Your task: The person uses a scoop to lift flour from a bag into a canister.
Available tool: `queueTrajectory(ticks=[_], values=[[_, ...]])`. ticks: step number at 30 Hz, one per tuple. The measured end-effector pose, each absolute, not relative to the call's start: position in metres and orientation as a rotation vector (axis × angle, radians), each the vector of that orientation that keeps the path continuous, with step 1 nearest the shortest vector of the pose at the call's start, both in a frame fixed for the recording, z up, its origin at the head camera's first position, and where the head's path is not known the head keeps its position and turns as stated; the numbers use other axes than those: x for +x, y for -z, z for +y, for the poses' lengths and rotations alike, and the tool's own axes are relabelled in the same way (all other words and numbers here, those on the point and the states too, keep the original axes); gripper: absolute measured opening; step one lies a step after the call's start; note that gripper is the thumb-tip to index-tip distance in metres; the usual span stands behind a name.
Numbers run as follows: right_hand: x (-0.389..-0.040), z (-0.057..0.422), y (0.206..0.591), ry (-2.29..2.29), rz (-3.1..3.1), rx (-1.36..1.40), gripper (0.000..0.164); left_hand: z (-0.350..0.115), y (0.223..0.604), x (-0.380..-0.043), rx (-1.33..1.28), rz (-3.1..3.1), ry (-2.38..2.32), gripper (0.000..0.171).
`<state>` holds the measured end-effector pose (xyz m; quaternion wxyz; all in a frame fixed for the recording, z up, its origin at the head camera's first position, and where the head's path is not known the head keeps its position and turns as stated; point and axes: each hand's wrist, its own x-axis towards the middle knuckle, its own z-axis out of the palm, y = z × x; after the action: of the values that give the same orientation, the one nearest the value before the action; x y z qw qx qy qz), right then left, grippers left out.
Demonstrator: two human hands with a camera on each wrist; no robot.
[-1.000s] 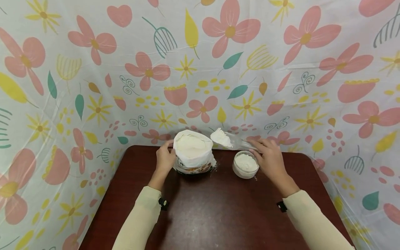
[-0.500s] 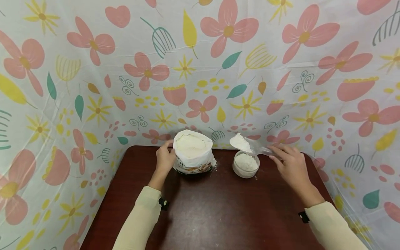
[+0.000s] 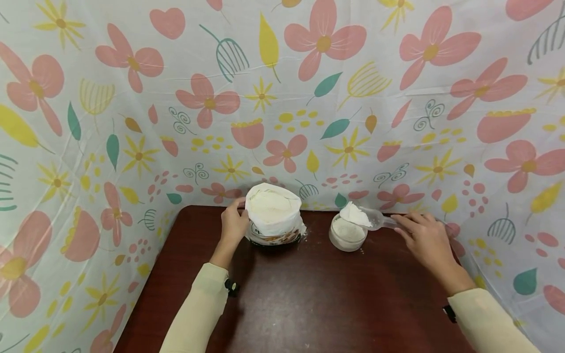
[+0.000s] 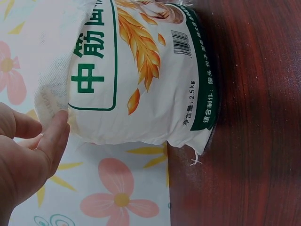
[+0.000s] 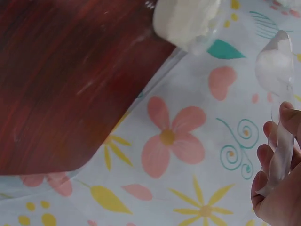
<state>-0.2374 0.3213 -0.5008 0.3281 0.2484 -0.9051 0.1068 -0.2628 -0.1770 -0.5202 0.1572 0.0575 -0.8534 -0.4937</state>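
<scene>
A white bag of flour (image 3: 275, 225) stands with its mouth unfolded at the back left of the table. In the left wrist view its front (image 4: 141, 103) shows green print, a wheat ear and "2.5kg". My left hand (image 3: 234, 223) grips its left upper edge, thumb and fingers bent at the rim. A round clear tub (image 3: 347, 242), well filled with flour, sits to the bag's right. My right hand (image 3: 425, 240) holds a clear plastic scoop (image 3: 376, 220) by the handle. Heaped flour (image 3: 354, 214) lies in the scoop, whose front is over the tub's back right rim.
The dark red wooden table (image 3: 291, 304) ends just behind the bag and tub. A flower-printed cloth (image 3: 287, 98) hangs close at the back and both sides. Bits of spilled flour (image 3: 304, 230) lie beside the bag.
My right hand has moved the loaded scoop rightward and slightly down, from beside the bag's mouth to the tub's rim. My left hand and the bag have stayed put.
</scene>
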Motion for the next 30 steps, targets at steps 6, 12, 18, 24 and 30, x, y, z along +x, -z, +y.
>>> queueTrajectory(ticks=[6, 12, 18, 24, 30], values=[[-0.243, 0.33, 0.505, -0.241, -2.427, 0.634, 0.036, -0.177, 0.521, -0.264, 0.169, -2.442, 1.414, 0.036], [-0.248, 0.334, 0.505, -0.193, -2.527, 0.617, 0.036, -0.177, 0.521, -0.263, 0.173, -2.442, 1.432, 0.036], [-0.255, 0.335, 0.5, -0.065, -2.591, 0.644, 0.036, -0.176, 0.52, -0.262, 0.18, -2.452, 1.43, 0.037], [-0.26, 0.334, 0.492, 0.025, -2.62, 0.678, 0.034, -0.176, 0.519, -0.263, 0.181, -2.453, 1.427, 0.037], [-0.267, 0.331, 0.486, 0.107, -2.642, 0.699, 0.028, -0.177, 0.519, -0.262, 0.187, -2.461, 1.437, 0.037]])
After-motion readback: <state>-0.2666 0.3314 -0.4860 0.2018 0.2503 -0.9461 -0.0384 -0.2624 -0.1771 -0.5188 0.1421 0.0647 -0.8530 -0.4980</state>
